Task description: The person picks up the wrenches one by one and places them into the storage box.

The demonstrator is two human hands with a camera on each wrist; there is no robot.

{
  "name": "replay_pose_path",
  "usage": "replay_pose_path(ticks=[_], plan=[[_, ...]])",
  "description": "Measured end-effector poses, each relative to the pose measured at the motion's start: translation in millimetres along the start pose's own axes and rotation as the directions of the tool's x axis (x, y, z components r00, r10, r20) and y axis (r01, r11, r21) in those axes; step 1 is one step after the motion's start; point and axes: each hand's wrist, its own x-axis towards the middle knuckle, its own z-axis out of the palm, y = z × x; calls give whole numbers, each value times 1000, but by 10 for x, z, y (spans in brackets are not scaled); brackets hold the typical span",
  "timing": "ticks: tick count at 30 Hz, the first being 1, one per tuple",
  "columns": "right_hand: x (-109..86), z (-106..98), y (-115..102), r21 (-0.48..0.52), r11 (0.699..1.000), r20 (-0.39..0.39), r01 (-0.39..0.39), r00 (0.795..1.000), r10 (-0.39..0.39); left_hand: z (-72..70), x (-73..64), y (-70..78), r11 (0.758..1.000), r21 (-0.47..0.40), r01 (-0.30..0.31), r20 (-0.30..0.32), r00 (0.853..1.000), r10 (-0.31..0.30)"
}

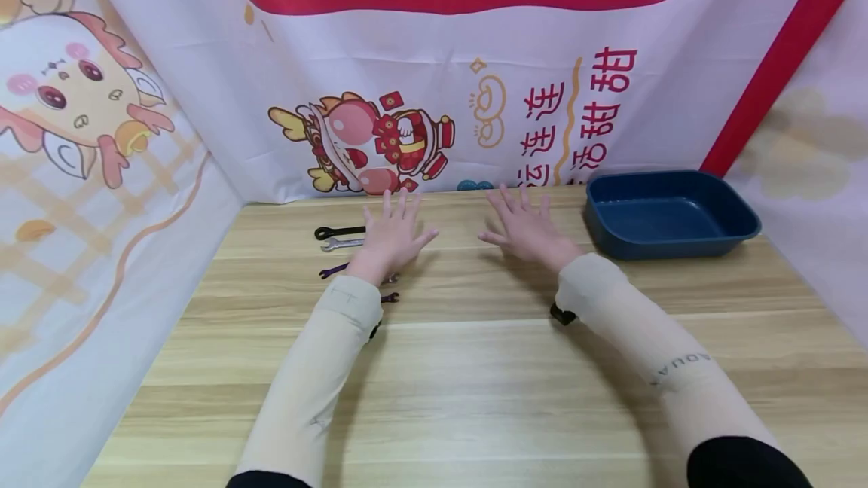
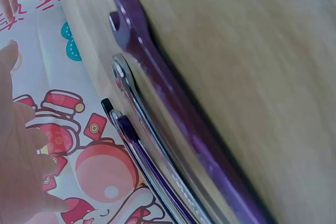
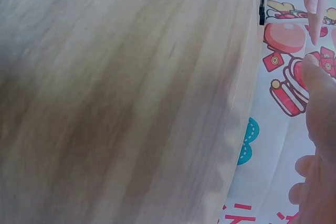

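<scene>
My left hand point(image 1: 393, 236) is spread with straight fingers above the left part of the table, over a row of several wrenches. A black wrench point(image 1: 339, 232) and a silver wrench point(image 1: 342, 244) lie at the back of the row, partly hidden by the hand. Nearer the front, a purple wrench point(image 2: 168, 93) shows large in the left wrist view, with a silver wrench point(image 2: 137, 100) beside it. The left forearm covers the middle of this row. My right hand point(image 1: 525, 230), fingers also spread, holds nothing above the table to the right.
A dark blue rectangular bin point(image 1: 671, 247) stands at the back right of the wooden table point(image 1: 461, 382). A printed white and red cloth point(image 1: 420, 44) hangs along the back edge, with more cloth at both sides. A black wrist strap piece point(image 1: 563, 314) shows under the right cuff.
</scene>
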Motion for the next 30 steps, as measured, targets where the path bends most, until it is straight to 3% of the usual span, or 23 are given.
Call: replay_pose_path(ticks=[17,24,30], plan=[[-101,-71,67,-13,999,0,34,999,-34,-48,-100,-101,999,-30,-14,16,1000,14],[-135,-74,122,1,998,4,56,998,-56,-74,-119,-174,1000,-1,-23,0,1000,23],[-168,-121,178,18,998,2,63,998,-63,-124,-154,-239,1000,-26,-7,-12,1000,6]])
